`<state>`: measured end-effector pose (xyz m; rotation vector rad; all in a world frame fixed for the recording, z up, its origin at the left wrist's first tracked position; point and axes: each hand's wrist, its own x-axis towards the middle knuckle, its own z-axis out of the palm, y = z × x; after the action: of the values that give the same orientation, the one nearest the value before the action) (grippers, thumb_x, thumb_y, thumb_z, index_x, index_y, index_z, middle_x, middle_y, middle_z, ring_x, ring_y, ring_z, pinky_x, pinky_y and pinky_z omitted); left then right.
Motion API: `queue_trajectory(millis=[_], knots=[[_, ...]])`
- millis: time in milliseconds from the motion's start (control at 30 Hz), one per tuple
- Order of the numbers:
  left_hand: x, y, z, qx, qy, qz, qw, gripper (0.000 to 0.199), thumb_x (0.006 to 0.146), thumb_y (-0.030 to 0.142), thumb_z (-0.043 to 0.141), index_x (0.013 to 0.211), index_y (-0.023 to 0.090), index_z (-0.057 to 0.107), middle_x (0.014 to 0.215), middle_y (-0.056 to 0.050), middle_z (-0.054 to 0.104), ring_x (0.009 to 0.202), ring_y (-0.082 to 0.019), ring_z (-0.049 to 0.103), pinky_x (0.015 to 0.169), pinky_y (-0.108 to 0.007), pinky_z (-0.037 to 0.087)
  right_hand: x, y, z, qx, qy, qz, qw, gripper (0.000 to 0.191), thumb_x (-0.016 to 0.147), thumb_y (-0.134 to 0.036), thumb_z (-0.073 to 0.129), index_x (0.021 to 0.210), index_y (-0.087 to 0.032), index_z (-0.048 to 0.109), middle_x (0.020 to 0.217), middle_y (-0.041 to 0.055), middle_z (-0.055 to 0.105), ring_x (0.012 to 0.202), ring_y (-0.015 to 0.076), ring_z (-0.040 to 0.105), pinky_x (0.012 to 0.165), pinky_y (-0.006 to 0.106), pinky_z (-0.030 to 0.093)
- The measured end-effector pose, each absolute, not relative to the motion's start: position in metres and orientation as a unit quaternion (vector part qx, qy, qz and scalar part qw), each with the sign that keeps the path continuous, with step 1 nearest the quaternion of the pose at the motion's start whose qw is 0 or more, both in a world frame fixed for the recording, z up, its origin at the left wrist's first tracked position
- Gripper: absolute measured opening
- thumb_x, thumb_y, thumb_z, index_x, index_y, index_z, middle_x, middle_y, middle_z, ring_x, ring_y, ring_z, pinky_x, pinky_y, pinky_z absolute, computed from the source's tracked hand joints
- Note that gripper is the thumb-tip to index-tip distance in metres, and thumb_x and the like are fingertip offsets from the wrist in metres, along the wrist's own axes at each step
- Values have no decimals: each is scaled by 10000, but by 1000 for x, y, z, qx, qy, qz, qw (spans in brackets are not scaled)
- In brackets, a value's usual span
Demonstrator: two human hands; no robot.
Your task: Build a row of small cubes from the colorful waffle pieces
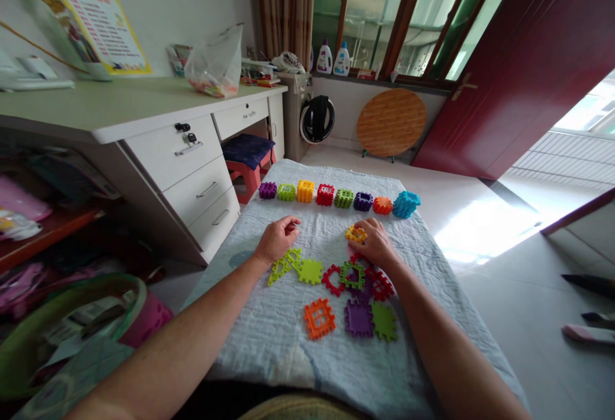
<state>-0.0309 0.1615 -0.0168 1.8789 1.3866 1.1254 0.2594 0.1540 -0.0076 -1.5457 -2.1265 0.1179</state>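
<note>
My right hand [378,241] has its fingers closed on the edge of a yellow openwork interlocking tile [355,234]. My left hand [279,239] hovers at the left with curled fingers; nothing shows in them. Below it lie lime triangular pieces [284,266] and a lime square tile [311,271]. Nearer the right wrist, a green frame tile [352,274] overlaps red tiles [382,284] and purple ones. In front are an orange window tile [319,318], a purple tile [359,317] and a green tile [384,321].
A row of several assembled cubes, from a purple cube [268,190] to a blue stack [406,203], spans the far part of the cloth-covered table [269,337]. A white desk [144,109] stands left, with a stool [248,151] beside it. A basket [139,308] sits lower left.
</note>
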Motion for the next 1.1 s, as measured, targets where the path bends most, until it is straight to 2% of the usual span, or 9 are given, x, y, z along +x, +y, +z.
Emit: queue_trajectory(millis=[133, 267, 500, 700, 833, 900, 1033, 1100], knots=[[-31, 162, -17, 696, 514, 420, 273, 242, 752, 245, 552, 960, 162, 643, 776, -27, 675, 728, -156, 637, 699, -252, 508, 260, 155, -10, -593, -768, 18, 241, 441, 696, -406, 636, 1084, -202, 586, 1000, 87, 558, 916, 258, 491, 841, 398, 402], [-30, 161, -16, 696, 516, 419, 272, 239, 749, 242, 553, 952, 158, 645, 770, -29, 672, 725, -159, 636, 698, -259, 508, 260, 155, -11, -598, -768, 28, 228, 427, 697, -378, 621, 1076, -187, 584, 975, 88, 582, 882, 247, 514, 825, 384, 405], [-30, 159, -12, 699, 524, 408, 265, 244, 749, 245, 552, 957, 156, 645, 772, -33, 674, 732, -163, 640, 701, -261, 509, 242, 155, -5, -516, -800, 75, 296, 430, 713, -317, 646, 1113, -196, 543, 1037, 83, 601, 960, 238, 525, 871, 368, 401], [-27, 156, -9, 711, 533, 388, 247, 238, 767, 231, 525, 967, 161, 633, 779, -24, 673, 734, -154, 639, 711, -251, 506, 232, 154, -11, -510, -822, 88, 236, 544, 698, -345, 679, 1194, -197, 512, 1093, 86, 611, 1004, 259, 502, 890, 398, 374], [-23, 156, 1, 758, 525, 307, 235, 265, 749, 207, 536, 997, 170, 620, 845, -30, 665, 727, -150, 627, 719, -251, 502, 235, 155, -13, -513, -822, 86, 233, 578, 692, -343, 689, 1217, -189, 502, 1084, 89, 616, 991, 259, 506, 890, 400, 378], [-18, 158, 10, 803, 499, 243, 217, 319, 713, 205, 583, 1029, 176, 613, 968, -53, 650, 791, -169, 625, 773, -274, 499, 234, 156, -14, -511, -822, 87, 236, 569, 696, -332, 687, 1215, -192, 504, 1066, 87, 624, 977, 259, 516, 886, 403, 382], [5, 165, 26, 885, 420, 142, 144, 461, 671, 253, 667, 1117, 174, 578, 1182, -100, 571, 1094, -259, 537, 979, -352, 407, 238, 158, -13, -500, -820, 91, 263, 595, 704, -364, 682, 1241, -206, 481, 1076, 89, 625, 1001, 272, 526, 890, 429, 392], [22, 170, 31, 903, 395, 115, 125, 510, 675, 307, 686, 1148, 169, 556, 1236, -110, 536, 1140, -273, 502, 1009, -366, 378, 245, 158, -12, -498, -808, 94, 300, 606, 714, -389, 671, 1254, -206, 466, 1098, 100, 615, 1014, 273, 534, 888, 436, 405]])
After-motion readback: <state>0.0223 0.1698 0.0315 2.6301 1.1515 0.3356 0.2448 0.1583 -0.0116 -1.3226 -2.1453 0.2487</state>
